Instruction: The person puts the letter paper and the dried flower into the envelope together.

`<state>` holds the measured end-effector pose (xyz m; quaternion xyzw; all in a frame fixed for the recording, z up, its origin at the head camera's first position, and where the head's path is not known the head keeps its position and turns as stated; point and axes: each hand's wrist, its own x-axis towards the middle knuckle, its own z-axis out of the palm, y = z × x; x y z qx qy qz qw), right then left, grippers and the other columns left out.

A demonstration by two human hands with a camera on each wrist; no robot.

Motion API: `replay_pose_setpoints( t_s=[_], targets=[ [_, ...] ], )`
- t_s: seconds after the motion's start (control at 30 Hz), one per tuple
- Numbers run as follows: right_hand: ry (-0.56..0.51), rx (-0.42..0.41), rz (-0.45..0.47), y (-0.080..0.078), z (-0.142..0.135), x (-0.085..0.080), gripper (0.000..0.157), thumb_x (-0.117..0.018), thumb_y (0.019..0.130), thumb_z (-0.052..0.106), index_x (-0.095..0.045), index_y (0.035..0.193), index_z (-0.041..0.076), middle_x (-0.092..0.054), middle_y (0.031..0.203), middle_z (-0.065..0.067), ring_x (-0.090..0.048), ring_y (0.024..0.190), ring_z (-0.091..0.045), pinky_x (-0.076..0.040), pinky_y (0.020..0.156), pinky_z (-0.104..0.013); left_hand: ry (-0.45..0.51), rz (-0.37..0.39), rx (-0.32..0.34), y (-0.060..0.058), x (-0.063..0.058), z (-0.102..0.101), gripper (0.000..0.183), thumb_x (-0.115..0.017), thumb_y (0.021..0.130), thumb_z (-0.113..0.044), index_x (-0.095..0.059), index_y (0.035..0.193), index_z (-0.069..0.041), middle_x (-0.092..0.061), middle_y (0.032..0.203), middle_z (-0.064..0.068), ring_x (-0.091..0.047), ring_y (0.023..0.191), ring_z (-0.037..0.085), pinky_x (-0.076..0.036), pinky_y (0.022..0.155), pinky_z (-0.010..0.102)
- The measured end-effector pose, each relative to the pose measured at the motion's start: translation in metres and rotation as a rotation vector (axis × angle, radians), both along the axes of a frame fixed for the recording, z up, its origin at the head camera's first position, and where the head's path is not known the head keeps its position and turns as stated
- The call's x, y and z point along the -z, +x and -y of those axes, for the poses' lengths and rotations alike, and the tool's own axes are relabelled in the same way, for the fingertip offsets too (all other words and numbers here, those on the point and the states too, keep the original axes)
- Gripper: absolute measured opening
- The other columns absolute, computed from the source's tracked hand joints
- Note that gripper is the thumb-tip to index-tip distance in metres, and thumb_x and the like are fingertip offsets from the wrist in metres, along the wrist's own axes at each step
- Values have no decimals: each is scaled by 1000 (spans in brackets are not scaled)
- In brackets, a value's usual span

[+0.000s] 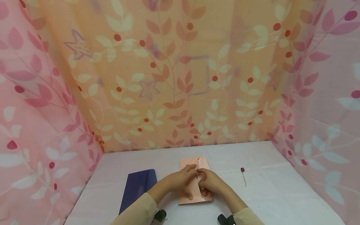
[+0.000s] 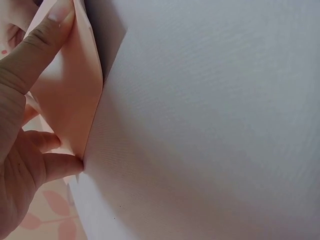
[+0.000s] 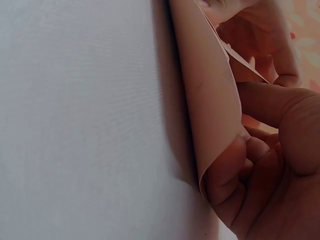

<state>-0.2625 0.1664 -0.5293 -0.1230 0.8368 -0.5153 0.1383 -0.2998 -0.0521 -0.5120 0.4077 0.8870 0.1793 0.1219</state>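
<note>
A peach paper envelope (image 1: 194,188) lies on the table in front of me in the head view, its flap side up and the flap partly lifted along the right. My left hand (image 1: 183,182) holds the envelope, and in the left wrist view its thumb presses on the peach paper (image 2: 75,85) while other fingers touch an edge. My right hand (image 1: 211,182) grips the right side at the flap. In the right wrist view its curled fingers (image 3: 225,172) are at the bent paper edge. The inside of the envelope is hidden.
A dark blue envelope (image 1: 135,186) lies on the left, partly behind my left forearm. To the right lies a small dark red flower on a thin stem (image 1: 243,170). The white table (image 1: 270,193) is bounded by patterned cloth walls (image 1: 180,93) behind and at both sides.
</note>
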Motion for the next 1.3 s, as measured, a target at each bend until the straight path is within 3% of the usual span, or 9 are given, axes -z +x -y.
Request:
replay_pose_setpoints(
  t_s=[0.2, 0.33, 0.43, 0.63, 0.77, 1.03, 1.3],
  targets=[
    [8, -12, -37, 5, -9, 0, 74, -71, 82, 5, -43, 150, 1, -70, 72, -4, -57, 50, -12, -45, 44, -24, -3, -12, 6, 0, 1, -3, 85, -87, 67, -57, -47, 137, -30, -21, 169, 3, -33, 151, 31, -48, 108, 46],
    [-30, -8, -29, 9, -13, -1, 72, -73, 85, 5, -42, 149, -1, -73, 79, -6, -58, 52, -12, -44, 44, -25, -13, -26, 18, 0, -1, -4, 83, -87, 68, -57, -47, 136, -30, -21, 169, 6, -30, 153, 35, -48, 109, 47],
    [-40, -4, -25, 11, -14, -3, 71, -74, 86, 5, -42, 149, -2, -74, 81, -8, -58, 52, -13, -44, 43, -25, -16, -37, 21, 0, -3, -3, 81, -87, 67, -56, -47, 133, -31, -22, 168, 6, -27, 154, 36, -49, 108, 46],
    [-47, -8, -53, 15, -13, -7, 68, -74, 85, 2, -44, 146, -7, -72, 82, -9, -62, 60, -15, -51, 52, -28, -11, -71, 46, -1, -6, -1, 76, -87, 66, -55, -47, 126, -32, -25, 166, 9, -42, 145, 30, -51, 104, 38],
    [-40, -11, -68, 16, -12, -8, 66, -75, 86, 2, -46, 145, -7, -72, 83, -9, -63, 64, -17, -53, 54, -30, -13, -65, 47, -2, -7, 0, 76, -88, 66, -55, -47, 126, -32, -25, 166, 9, -43, 145, 31, -51, 104, 38],
    [60, -2, -147, 19, -16, -14, 55, -77, 85, 6, -57, 136, -3, -70, 84, -3, -66, 68, -18, -54, 57, -29, -17, -56, 46, -1, -4, -1, 77, -88, 66, -56, -47, 126, -32, -25, 166, 10, -40, 146, 32, -51, 104, 39],
    [171, 63, -262, 17, -26, -30, 45, -79, 88, 14, -64, 130, 5, -70, 88, 4, -58, 63, -10, -49, 55, -25, -12, -46, 53, -1, -4, 1, 76, -88, 66, -55, -47, 126, -32, -25, 165, 10, -40, 146, 30, -51, 104, 39]
  ],
)
